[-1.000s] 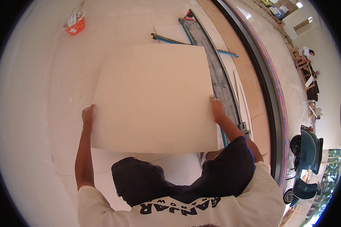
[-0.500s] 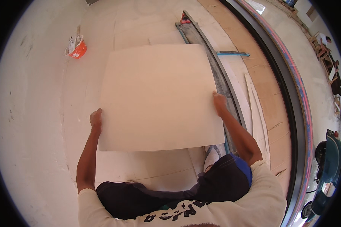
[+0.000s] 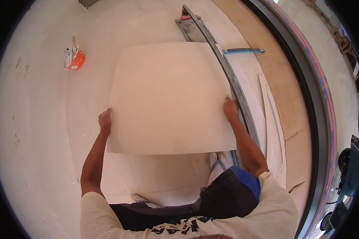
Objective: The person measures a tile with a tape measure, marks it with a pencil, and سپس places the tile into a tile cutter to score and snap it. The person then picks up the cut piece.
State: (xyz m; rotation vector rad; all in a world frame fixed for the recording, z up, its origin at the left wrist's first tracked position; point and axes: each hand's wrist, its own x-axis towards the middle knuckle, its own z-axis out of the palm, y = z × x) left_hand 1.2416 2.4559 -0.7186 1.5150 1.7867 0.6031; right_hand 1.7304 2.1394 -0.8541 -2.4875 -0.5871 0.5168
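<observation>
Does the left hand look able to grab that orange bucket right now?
Probably not: the left hand is gripping the large pale panel by its edge, and the orange bucket sits farther forward, seemingly beyond reach, though nothing shows between them.

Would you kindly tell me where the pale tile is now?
In the head view, the tile is at the centre, between the left hand and right hand, by the long rail.
</observation>
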